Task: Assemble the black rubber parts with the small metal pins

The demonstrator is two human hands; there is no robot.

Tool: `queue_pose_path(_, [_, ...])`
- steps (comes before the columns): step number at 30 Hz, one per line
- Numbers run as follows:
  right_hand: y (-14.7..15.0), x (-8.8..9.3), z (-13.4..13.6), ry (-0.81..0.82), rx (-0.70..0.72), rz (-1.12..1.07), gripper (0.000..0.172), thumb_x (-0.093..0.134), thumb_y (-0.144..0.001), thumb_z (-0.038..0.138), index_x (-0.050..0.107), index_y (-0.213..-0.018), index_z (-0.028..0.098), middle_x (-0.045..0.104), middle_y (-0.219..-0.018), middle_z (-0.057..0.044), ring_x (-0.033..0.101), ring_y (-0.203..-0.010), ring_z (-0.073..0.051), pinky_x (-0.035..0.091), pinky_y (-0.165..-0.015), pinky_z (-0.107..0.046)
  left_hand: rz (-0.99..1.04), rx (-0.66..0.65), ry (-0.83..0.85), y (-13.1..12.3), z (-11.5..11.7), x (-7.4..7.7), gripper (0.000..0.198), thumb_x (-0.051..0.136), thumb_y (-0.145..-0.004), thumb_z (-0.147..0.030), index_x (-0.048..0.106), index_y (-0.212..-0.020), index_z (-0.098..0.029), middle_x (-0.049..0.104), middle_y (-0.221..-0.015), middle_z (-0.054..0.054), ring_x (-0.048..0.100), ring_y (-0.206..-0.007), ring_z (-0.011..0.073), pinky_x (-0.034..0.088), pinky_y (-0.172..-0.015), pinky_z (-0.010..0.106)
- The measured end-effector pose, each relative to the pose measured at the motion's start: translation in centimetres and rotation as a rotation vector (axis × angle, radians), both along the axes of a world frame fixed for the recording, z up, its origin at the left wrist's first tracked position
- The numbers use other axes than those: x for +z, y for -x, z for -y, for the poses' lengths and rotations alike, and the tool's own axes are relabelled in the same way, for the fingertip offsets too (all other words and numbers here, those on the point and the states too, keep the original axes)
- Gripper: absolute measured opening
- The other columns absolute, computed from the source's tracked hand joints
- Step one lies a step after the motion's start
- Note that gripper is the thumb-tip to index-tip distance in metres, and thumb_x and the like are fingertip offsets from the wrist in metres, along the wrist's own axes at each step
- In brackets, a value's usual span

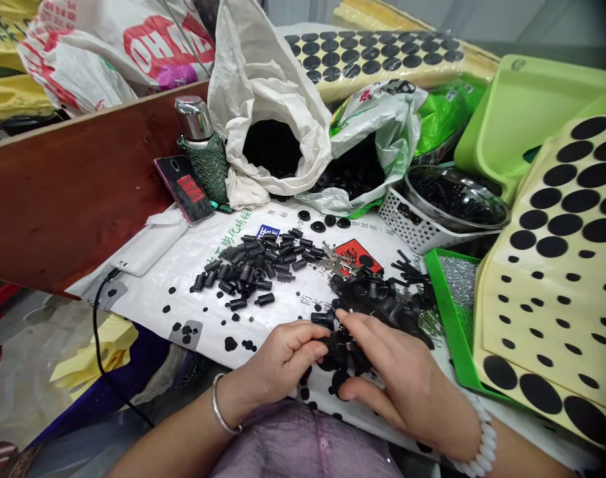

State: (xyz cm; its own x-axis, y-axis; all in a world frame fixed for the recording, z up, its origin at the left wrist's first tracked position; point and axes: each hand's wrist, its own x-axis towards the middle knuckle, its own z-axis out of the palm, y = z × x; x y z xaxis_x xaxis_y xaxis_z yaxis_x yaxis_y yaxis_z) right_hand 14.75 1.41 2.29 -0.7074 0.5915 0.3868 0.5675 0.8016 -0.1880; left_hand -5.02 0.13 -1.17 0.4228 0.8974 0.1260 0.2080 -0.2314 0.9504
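Observation:
My left hand (283, 355) is closed, thumb against bent index finger, at the edge of a dark black plastic part (338, 352) whose exact shape is partly hidden. On the other side of that part, my right hand (399, 372) has its fingers stretched forward and its thumb apart. Just beyond both hands lies a heap of black round parts (372, 292). Small metal clips (335, 260) are scattered at its far side. A pile of short black plastic cylinders (255, 262) is spread to the left on the white printed sheet (158, 292).
Behind stand a white sack (275, 86), a plastic bag of black parts (397, 133) and a steel bowl (456, 192) over a white basket. A green tray (447, 312) and yellow sticker sheets (546, 279) lie right. A phone (183, 189) leans by a flask (203, 146), left.

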Motion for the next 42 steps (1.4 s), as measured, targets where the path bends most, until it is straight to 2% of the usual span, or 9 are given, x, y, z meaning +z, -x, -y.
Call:
queue_pose_path(4, [0.6, -0.5, 0.3, 0.204, -0.05, -0.146, 0.028, 0.041, -0.092, 0.029, 0.049, -0.112, 0.011, 0.065, -0.073, -0.006, 0.063, -0.061, -0.016, 0.051, -0.056, -0.026, -0.099, 0.067, -0.169, -0.2, 0.0, -0.3, 0.026, 0.041, -0.091, -0.027, 0.061, -0.1, -0.013, 0.062, -0.081, 0.007, 0.056, -0.077, 0.0162, 0.047, -0.071, 0.028])
queue_pose_path(9, [1.4, 0.1, 0.1, 0.69, -0.252, -0.233, 0.027, 0.039, -0.092, 0.035, 0.057, -0.084, 0.017, 0.056, -0.056, 0.002, 0.052, -0.048, -0.011, 0.043, -0.045, -0.02, -0.162, 0.072, -0.434, -1.0, 0.2, -0.7, 0.027, 0.036, -0.092, -0.027, 0.057, -0.097, -0.011, 0.061, -0.082, 0.011, 0.053, -0.077, 0.0196, 0.046, -0.071, 0.034])
queue_pose_path(15, [0.9, 0.1, 0.1, 0.643, -0.248, -0.261, 0.026, 0.047, -0.088, 0.036, 0.056, -0.104, 0.018, 0.062, -0.07, 0.0, 0.057, -0.057, -0.013, 0.046, -0.053, -0.023, -0.109, 0.138, -0.348, -1.0, 0.1, -1.0, 0.021, 0.04, -0.092, -0.024, 0.056, -0.101, -0.014, 0.06, -0.081, 0.007, 0.055, -0.073, 0.016, 0.048, -0.066, 0.028])
queue_pose_path(18, [1.0, 0.1, 0.2, 0.648, -0.286, -0.275, 0.023, 0.044, -0.088, 0.036, 0.057, -0.094, 0.019, 0.062, -0.073, -0.002, 0.057, -0.062, -0.014, 0.046, -0.057, -0.025, -0.144, 0.155, -0.442, -1.2, -0.1, -1.0, 0.021, 0.04, -0.092, -0.024, 0.054, -0.103, -0.014, 0.06, -0.082, 0.008, 0.055, -0.076, 0.0179, 0.049, -0.068, 0.031])
queue_pose_path(23, [1.8, 0.2, 0.2, 1.034, -0.396, -0.48, 0.033, 0.042, -0.087, 0.048, 0.05, -0.073, 0.019, 0.044, -0.054, 0.006, 0.04, -0.041, -0.007, 0.032, -0.036, -0.018, -0.225, 0.233, -0.694, -1.9, -0.1, -1.1, 0.022, 0.036, -0.092, -0.021, 0.05, -0.105, -0.011, 0.058, -0.082, 0.011, 0.054, -0.082, 0.0217, 0.049, -0.074, 0.039])
queue_pose_path(29, [1.9, -0.5, 0.1, 1.372, -0.495, -0.702, 0.043, 0.052, -0.074, 0.06, 0.046, -0.069, 0.018, 0.045, -0.048, 0.009, 0.037, -0.029, -0.003, 0.028, -0.028, -0.014, -0.286, 0.281, -0.761, -2.3, -0.4, -1.3, 0.02, 0.036, -0.091, -0.018, 0.05, -0.103, -0.012, 0.058, -0.079, 0.01, 0.055, -0.08, 0.0213, 0.05, -0.072, 0.039])
queue_pose_path(34, [1.7, -1.0, -0.1, 1.43, -0.484, -0.801, 0.046, 0.051, -0.076, 0.061, 0.045, -0.063, 0.017, 0.046, -0.043, 0.008, 0.037, -0.027, -0.003, 0.028, -0.027, -0.013, -0.32, 0.255, -0.76, -2.8, -1.0, -0.5, 0.019, 0.037, -0.09, -0.016, 0.052, -0.102, -0.013, 0.06, -0.079, 0.009, 0.055, -0.077, 0.0201, 0.051, -0.072, 0.037])
queue_pose_path(37, [0.8, -0.4, -0.4, 1.392, -0.492, -0.758, 0.045, 0.054, -0.073, 0.06, 0.048, -0.066, 0.017, 0.047, -0.046, 0.008, 0.038, -0.028, -0.003, 0.029, -0.028, -0.013, -0.288, 0.178, -0.685, -3.2, -1.4, 0.1, 0.026, 0.037, -0.092, -0.023, 0.049, -0.113, -0.012, 0.061, -0.09, 0.011, 0.056, -0.086, 0.0209, 0.05, -0.078, 0.037])
queue_pose_path(42, [-2.7, 1.3, -1.8, 1.001, -0.619, -0.63, 0.037, 0.056, -0.077, 0.054, 0.058, -0.077, 0.017, 0.05, -0.051, 0.006, 0.042, -0.036, -0.005, 0.032, -0.033, -0.017, -0.343, 0.198, -0.578, -2.8, -2.3, 0.2, 0.041, 0.043, -0.091, -0.033, 0.039, -0.127, -0.014, 0.054, -0.114, 0.016, 0.051, -0.105, 0.0249, 0.045, -0.088, 0.042])
